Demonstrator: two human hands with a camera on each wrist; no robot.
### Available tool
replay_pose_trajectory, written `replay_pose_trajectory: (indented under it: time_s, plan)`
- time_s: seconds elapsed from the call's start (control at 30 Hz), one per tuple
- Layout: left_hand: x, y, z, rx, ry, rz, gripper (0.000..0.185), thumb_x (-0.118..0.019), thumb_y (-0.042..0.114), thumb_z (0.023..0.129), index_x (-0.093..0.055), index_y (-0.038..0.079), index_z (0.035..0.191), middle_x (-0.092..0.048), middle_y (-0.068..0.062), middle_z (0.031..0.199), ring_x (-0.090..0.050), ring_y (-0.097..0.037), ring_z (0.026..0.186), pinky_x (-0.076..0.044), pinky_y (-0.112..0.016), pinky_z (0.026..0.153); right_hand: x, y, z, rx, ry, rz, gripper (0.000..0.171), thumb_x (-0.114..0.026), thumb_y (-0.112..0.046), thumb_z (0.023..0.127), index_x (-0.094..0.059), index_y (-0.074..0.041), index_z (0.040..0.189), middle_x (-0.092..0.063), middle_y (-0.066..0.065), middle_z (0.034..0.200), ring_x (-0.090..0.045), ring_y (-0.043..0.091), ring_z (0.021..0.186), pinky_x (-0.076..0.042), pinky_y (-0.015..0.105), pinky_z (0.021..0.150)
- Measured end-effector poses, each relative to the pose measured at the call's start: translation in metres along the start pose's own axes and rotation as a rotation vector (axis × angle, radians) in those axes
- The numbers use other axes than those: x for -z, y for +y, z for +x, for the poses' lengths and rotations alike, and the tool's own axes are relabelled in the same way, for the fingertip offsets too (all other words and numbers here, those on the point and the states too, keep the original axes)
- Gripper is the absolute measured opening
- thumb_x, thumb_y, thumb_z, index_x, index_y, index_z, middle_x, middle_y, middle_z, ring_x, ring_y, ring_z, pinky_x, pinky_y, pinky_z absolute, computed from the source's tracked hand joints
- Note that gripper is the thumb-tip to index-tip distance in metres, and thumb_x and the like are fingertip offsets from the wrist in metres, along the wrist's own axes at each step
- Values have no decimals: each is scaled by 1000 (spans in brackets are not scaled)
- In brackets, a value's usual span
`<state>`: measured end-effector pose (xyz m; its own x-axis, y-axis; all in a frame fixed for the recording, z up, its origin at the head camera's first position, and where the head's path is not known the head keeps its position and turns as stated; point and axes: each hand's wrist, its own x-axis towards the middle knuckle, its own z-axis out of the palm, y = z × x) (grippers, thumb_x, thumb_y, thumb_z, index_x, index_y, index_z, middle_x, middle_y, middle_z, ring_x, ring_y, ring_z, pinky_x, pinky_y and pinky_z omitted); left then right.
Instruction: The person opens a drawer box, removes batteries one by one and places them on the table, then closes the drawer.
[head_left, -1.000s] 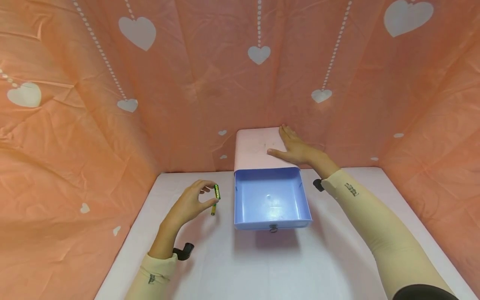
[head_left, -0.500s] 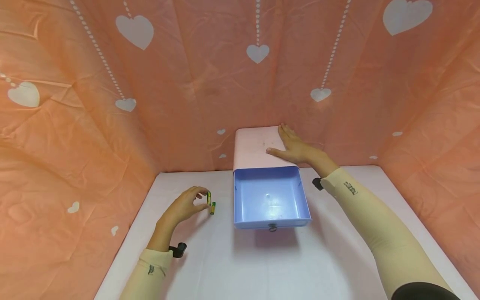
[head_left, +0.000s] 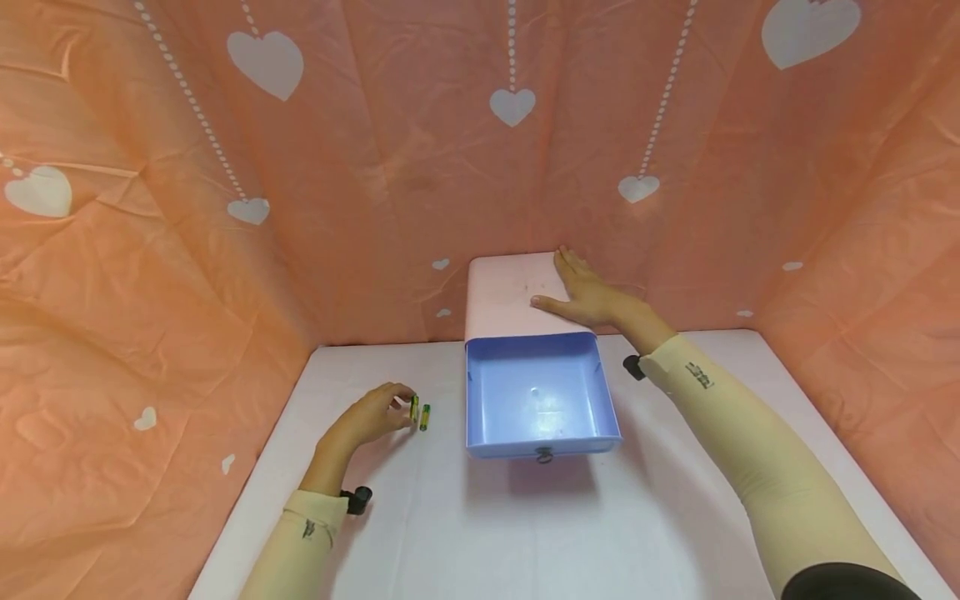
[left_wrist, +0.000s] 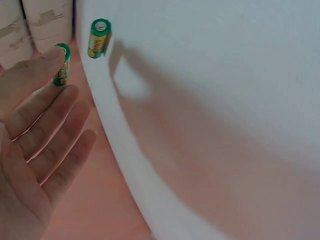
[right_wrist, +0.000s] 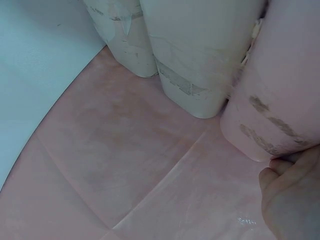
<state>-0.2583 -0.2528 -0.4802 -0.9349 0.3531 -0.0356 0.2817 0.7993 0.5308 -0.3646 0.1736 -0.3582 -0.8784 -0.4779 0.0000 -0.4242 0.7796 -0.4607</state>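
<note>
In the head view my left hand (head_left: 375,414) pinches a small green and yellow battery (head_left: 414,407) between thumb and fingertips. A second battery (head_left: 425,417) of the same look is on the white table just right of it, a narrow gap apart. The left wrist view shows the held battery (left_wrist: 62,70) tilted at the thumb tip and the other battery (left_wrist: 99,39) near the table edge. My right hand (head_left: 588,296) rests with spread fingers on the pink top of a drawer unit (head_left: 502,296). Its blue drawer (head_left: 540,400) is pulled out, with nothing visible inside.
A small metal pull (head_left: 545,456) hangs on the drawer front. The right wrist view shows the unit's stacked tiers (right_wrist: 190,55) side by side, with scuffed tape marks. Orange cloth (head_left: 390,183) with white hearts surrounds the table (head_left: 420,533) at the back and sides.
My left hand has moved left and toward me with its battery, from above the second battery to its left side. The right hand and the drawer have stayed put.
</note>
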Motion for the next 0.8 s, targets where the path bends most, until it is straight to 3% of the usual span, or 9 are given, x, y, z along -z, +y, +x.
replay_pose_trajectory:
  time_s: [0.47,0.8]
  plan:
    - [-9,-2,7,82,-65,10,46,-86,8,91,-67,-1,132,-70,-15,127,-66,-35,117,-57,-53,101,-1,1,-2,-12,6,13,117,-51,-76,100,10,-3,169,20,13,178,15,32,165,-1,59,133]
    - [-12,-2,12,69,-64,36,46,-86,7,90,-67,-3,131,-70,-15,118,-66,-34,113,-56,-53,101,-2,3,0,-8,17,-1,117,-49,-77,100,10,-4,169,19,12,178,14,32,165,-1,58,133]
